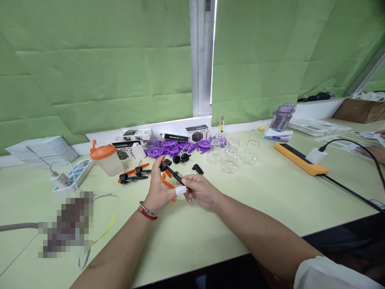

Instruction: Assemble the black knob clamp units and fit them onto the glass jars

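One black dropper between left hand and right hand (glass jars behind)

A small assembly workshop: a worktable strewn with purple plastic parts and glass bottles

One black dropper is held, with one orange-lidded cup, two power strips and four boxes on the table.

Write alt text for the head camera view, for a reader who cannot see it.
A left hand and a right hand hold a black dropper between them above a pale green table. Behind them are purple plastic wheels, clear glass bottles and a cup with an orange lid; a yellow power strip lies to the right.
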A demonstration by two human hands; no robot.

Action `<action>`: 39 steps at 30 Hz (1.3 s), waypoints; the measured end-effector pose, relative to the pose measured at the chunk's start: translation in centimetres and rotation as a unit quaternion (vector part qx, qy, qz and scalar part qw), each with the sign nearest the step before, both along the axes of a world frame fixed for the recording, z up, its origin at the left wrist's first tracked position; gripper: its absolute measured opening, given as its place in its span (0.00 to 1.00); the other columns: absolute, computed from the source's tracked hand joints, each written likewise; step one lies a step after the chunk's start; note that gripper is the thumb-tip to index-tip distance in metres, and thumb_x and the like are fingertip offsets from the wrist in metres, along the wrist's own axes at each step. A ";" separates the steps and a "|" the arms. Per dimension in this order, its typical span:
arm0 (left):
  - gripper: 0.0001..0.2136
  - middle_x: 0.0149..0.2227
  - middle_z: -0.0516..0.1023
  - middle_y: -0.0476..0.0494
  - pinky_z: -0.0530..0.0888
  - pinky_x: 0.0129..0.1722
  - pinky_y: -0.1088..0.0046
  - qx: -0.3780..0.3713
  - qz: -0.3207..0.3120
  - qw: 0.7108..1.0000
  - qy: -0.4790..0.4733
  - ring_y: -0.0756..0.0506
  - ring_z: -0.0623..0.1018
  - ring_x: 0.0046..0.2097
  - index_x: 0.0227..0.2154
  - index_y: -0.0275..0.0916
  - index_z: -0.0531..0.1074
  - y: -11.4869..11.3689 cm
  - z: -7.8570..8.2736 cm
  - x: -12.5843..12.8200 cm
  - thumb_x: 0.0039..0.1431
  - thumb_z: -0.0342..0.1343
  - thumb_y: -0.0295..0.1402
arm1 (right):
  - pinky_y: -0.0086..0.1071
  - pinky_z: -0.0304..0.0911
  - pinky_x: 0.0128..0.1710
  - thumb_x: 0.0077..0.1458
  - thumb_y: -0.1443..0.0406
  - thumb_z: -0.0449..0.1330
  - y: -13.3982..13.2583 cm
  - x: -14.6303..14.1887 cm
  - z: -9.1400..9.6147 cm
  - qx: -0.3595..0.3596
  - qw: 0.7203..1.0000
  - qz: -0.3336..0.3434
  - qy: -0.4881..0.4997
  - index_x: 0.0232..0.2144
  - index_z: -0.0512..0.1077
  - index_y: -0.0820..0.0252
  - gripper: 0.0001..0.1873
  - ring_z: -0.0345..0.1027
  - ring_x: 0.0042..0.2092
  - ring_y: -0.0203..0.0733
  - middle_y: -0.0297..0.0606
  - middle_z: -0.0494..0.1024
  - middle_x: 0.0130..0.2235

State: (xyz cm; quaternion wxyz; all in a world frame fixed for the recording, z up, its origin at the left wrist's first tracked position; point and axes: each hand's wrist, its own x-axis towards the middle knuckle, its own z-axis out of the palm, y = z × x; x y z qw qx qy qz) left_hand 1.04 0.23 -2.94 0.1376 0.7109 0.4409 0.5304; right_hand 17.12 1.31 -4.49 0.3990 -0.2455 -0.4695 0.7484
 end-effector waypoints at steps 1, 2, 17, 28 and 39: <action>0.50 0.63 0.50 0.34 0.51 0.62 0.56 0.006 0.016 1.000 0.026 0.34 0.51 0.65 0.61 0.43 0.49 0.0 0.0 -0.1 0.33 0.69 0.34 | 0.26 0.55 0.17 0.45 0.55 0.65 0.0 0.0 0.0 0.001 1.000 -0.001 -0.002 0.30 0.73 0.65 0.17 0.56 0.17 0.29 0.28 0.66 0.18; 0.53 0.64 0.47 0.33 0.50 0.62 0.54 0.009 0.030 0.998 0.050 0.32 0.49 0.65 0.62 0.43 0.47 -0.1 0.1 -0.1 0.32 0.70 0.35 | 0.26 0.55 0.18 0.45 0.55 0.65 0.1 0.1 0.0 0.003 1.000 -0.002 -0.004 0.31 0.74 0.65 0.18 0.57 0.18 0.29 0.28 0.66 0.18; 0.63 0.62 0.51 0.27 0.56 0.57 0.45 -0.014 0.067 0.974 0.214 0.28 0.53 0.62 0.65 0.35 0.35 0.2 -0.1 -0.2 0.29 0.67 0.48 | 0.28 0.53 0.24 0.43 0.52 0.66 -0.1 -0.3 -0.5 0.030 0.998 -0.031 -0.052 0.24 0.72 0.65 0.19 0.57 0.22 0.30 0.31 0.70 0.20; 0.54 0.61 0.54 0.27 0.57 0.58 0.48 0.000 0.097 0.967 0.235 0.29 0.56 0.61 0.63 0.32 0.41 -0.2 -0.6 0.6 0.36 0.63 0.47 | 0.31 0.56 0.34 0.37 0.53 0.69 0.1 -0.4 -0.6 -0.018 0.999 -0.034 -0.032 0.25 0.74 0.66 0.21 0.66 0.27 0.34 0.36 0.76 0.24; 0.49 0.56 0.61 0.33 0.62 0.54 0.50 -0.004 0.069 0.975 0.209 0.31 0.61 0.57 0.63 0.36 0.44 -0.4 -0.6 1.0 0.38 0.62 0.43 | 0.31 0.57 0.32 0.38 0.53 0.69 0.1 -0.3 -0.6 -0.029 0.999 -0.022 -0.033 0.24 0.73 0.66 0.20 0.67 0.27 0.35 0.36 0.76 0.23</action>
